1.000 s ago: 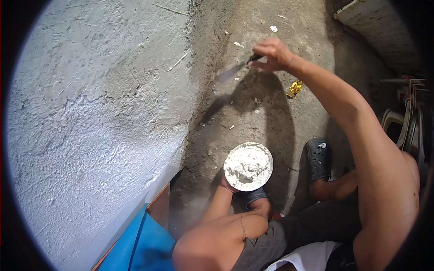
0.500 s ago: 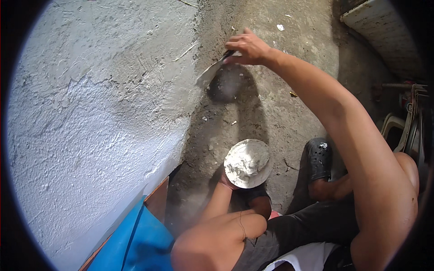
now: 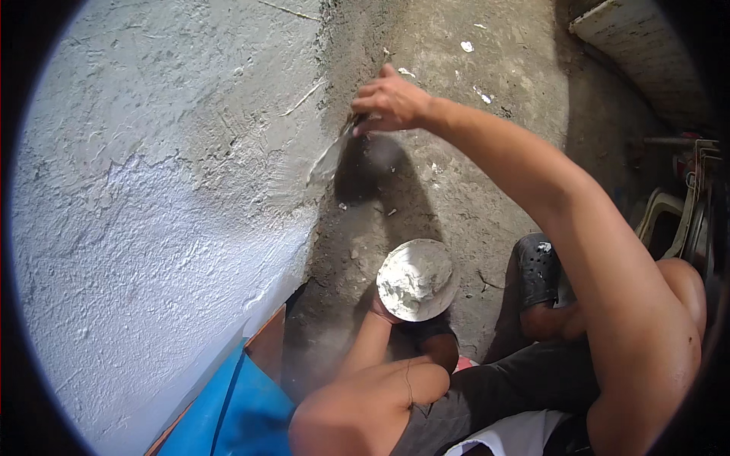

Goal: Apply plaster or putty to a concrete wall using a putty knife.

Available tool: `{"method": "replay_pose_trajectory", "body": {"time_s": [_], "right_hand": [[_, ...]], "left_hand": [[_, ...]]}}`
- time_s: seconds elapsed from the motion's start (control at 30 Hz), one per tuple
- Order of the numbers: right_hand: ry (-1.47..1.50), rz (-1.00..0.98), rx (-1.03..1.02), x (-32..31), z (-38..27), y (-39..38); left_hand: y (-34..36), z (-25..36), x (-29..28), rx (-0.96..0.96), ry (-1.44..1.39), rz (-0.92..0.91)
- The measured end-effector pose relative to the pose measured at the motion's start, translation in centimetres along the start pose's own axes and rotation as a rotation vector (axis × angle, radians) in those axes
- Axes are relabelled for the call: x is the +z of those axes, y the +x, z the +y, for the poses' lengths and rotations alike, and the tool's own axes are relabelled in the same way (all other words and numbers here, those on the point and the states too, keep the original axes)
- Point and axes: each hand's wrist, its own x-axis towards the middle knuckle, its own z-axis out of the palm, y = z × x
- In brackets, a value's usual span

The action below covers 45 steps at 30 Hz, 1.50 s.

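With my right hand (image 3: 388, 102) closed on a putty knife (image 3: 328, 159), I have the pale flat blade against or very close to the rough, grey-white wall (image 3: 152, 228), low down by the floor. My left hand (image 3: 382, 311) grips a round container (image 3: 449, 281) of white paste (image 3: 411, 275) from below, over my left foot; its fingers are mostly hidden under the container. Fresh-looking grey patches and streaks show on the wall around the blade.
The concrete floor (image 3: 464, 197) has scattered white flecks. My right foot is in a dark clog (image 3: 536, 270). A curved pale sheet (image 3: 623, 45) and metal-framed items (image 3: 688, 182) line the right side. A blue sheet (image 3: 198, 410) and a brown board (image 3: 266, 338) lie lower left.
My right hand with the knife has swung left from over the floor to the wall's lower edge, dropping slightly in the picture over the last half second. My left hand and container have barely moved.
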Motion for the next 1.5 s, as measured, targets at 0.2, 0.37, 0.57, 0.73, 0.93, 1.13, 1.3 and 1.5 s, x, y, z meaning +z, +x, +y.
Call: {"method": "replay_pose_trajectory", "body": {"time_s": [0.2,0.37,0.57,0.73,0.93,1.13,1.3,1.5], "right_hand": [[-0.201,-0.001,0.11,-3.6,5.9,-3.6],[-0.218,0.092,-0.115,-6.1,6.0,-5.8],[-0.188,-0.06,-0.437,-10.6,1.6,-4.3],[-0.087,0.078,-0.45,-11.9,2.2,-2.2],[-0.147,-0.305,-0.399,-18.4,0.9,-5.7],[-0.055,-0.214,-0.294,-19.8,-3.1,-11.2],[0.106,-0.421,-0.015,-18.5,-5.3,-13.5],[0.275,-0.319,0.215,-16.6,-8.5,-13.2]], "left_hand": [[-0.8,0.1,-1.1,0.034,-0.091,-0.033],[-0.4,-0.1,0.2,0.008,-0.013,0.021],[-0.5,-0.5,1.7,0.036,-0.091,-0.042],[-1.4,-0.7,1.4,0.099,-0.139,-0.122],[-1.7,0.2,1.8,0.084,-0.026,-0.061],[-0.8,1.9,5.6,0.103,-0.098,-0.01],[2.2,1.1,7.3,0.298,0.151,-0.088],[2.5,1.7,9.0,0.46,0.118,-0.091]]}}
